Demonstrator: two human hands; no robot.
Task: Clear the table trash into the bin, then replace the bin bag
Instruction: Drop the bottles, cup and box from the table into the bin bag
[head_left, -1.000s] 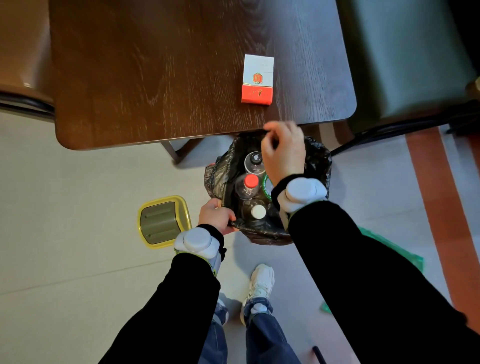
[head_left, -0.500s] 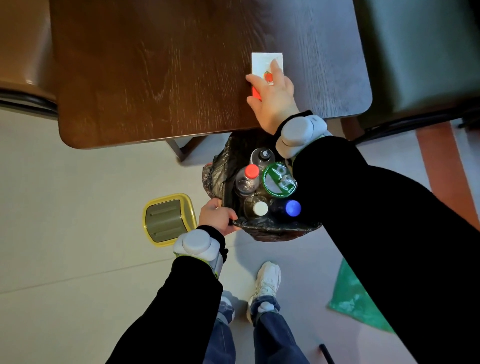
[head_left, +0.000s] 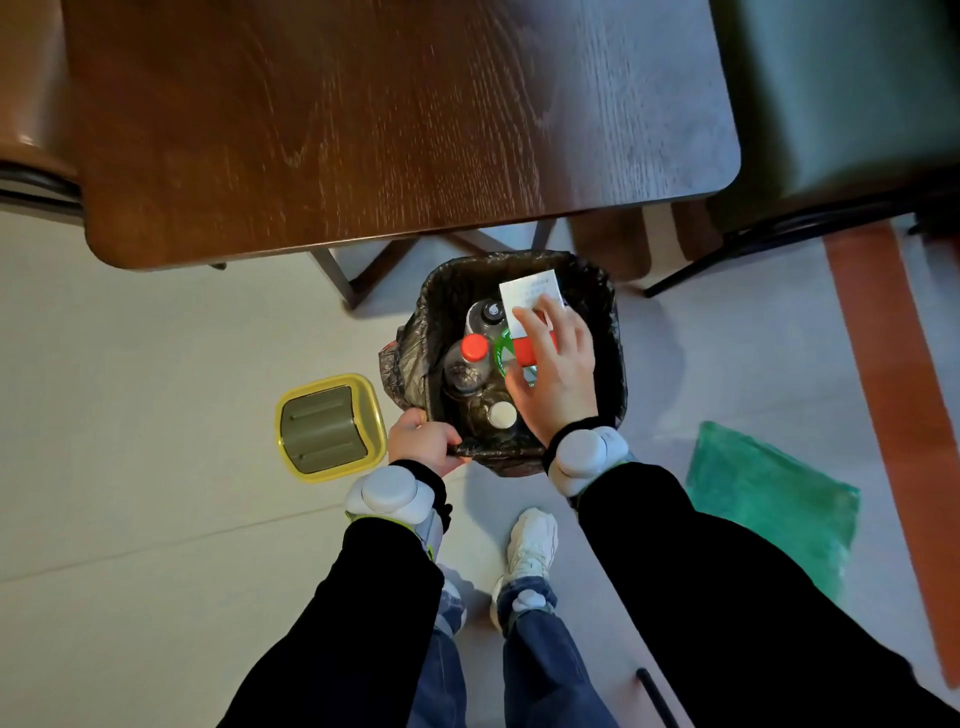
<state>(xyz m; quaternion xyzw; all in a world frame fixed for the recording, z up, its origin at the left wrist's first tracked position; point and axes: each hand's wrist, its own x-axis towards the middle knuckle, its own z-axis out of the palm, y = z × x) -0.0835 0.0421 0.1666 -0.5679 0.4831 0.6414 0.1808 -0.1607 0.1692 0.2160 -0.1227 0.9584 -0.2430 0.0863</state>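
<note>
Right hand (head_left: 558, 374) grips a white-and-red box (head_left: 531, 306) over the black-bagged bin (head_left: 613, 332), on the floor at the worktop's (head_left: 395, 130) 6 o'clock. Left hand (head_left: 423, 441) is closed on the bin's rim at 7 o'clock.

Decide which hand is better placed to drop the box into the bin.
The right hand: it holds the box above the open bin. The left hand grips the bin's rim.

White-and-red carton (head_left: 530, 306) over black-bagged bin (head_left: 608, 312) holding bottles (head_left: 470, 358).
</note>
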